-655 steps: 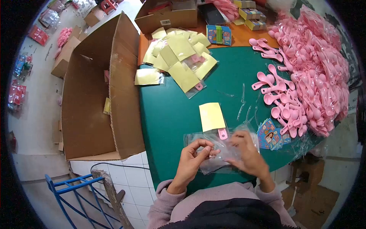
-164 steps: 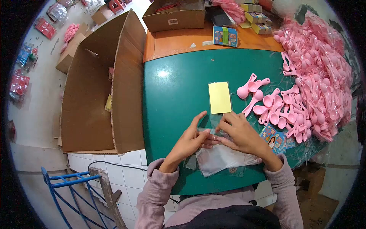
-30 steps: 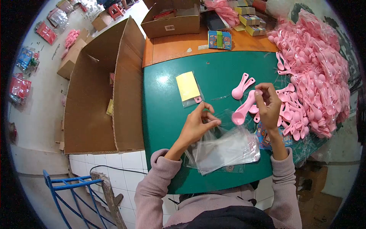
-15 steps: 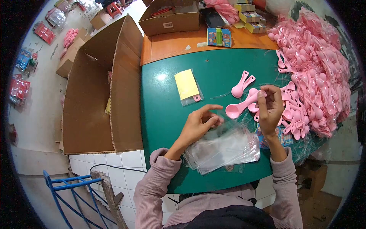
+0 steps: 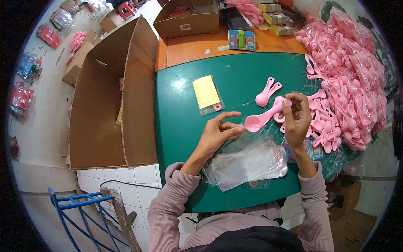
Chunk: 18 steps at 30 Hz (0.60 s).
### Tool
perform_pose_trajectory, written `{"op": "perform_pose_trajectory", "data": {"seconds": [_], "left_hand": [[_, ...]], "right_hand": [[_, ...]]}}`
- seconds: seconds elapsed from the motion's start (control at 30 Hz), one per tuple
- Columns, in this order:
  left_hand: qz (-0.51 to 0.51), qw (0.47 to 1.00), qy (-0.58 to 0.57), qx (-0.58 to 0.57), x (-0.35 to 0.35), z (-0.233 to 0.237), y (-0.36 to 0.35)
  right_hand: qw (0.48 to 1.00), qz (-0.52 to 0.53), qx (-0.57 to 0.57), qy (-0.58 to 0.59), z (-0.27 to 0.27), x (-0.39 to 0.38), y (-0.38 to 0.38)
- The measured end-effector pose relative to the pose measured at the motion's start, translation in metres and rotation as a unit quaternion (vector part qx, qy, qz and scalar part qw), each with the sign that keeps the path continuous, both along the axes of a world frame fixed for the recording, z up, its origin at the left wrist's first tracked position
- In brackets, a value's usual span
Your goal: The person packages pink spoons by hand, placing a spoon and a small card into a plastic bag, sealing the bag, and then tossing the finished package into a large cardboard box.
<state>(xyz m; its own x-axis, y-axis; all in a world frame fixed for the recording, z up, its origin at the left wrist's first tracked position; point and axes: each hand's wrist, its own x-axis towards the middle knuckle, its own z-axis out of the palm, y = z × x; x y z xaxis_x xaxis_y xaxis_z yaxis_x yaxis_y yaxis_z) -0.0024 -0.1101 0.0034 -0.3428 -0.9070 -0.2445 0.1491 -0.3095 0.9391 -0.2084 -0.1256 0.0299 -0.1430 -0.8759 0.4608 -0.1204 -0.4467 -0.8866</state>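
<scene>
My right hand (image 5: 297,118) pinches a pink measuring spoon (image 5: 264,117) by its handle end, the bowl pointing left. The bowl is close to the fingertips of my left hand (image 5: 221,133). There, thumb and a finger are closed on the edge of a clear plastic bag (image 5: 244,125), with the index finger stretched out above. Below both hands lies a stack of clear plastic bags (image 5: 247,168). Two pink spoons (image 5: 264,94) lie together beyond my right hand. Farther left is a filled clear bag with a yellow card (image 5: 205,92) and a bit of pink handle showing.
A large heap of pink spoons (image 5: 344,80), partly in plastic, covers the right side of the green table (image 5: 180,126). Printed cards (image 5: 312,149) lie under my right wrist. A tall open cardboard box (image 5: 100,113) stands left; another box (image 5: 189,27) and card stacks (image 5: 241,40) sit behind.
The spoon's bowl has come slightly left and down, nearer my left fingertips. My left hand has shifted a little, its index finger now higher and straighter.
</scene>
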Motion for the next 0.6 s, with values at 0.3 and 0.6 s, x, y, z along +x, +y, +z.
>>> {"op": "perform_pose_trajectory", "data": {"seconds": [0.3, 0.6], "left_hand": [[-0.05, 0.994, -0.072, -0.059, -0.006, -0.01, 0.003], [-0.053, 0.998, 0.01, -0.036, -0.005, 0.032, 0.01]], "right_hand": [[0.988, 0.121, 0.099, -0.008, -0.001, 0.014, 0.006], [0.914, 0.317, -0.011, 0.253, 0.027, 0.003, 0.034]]}}
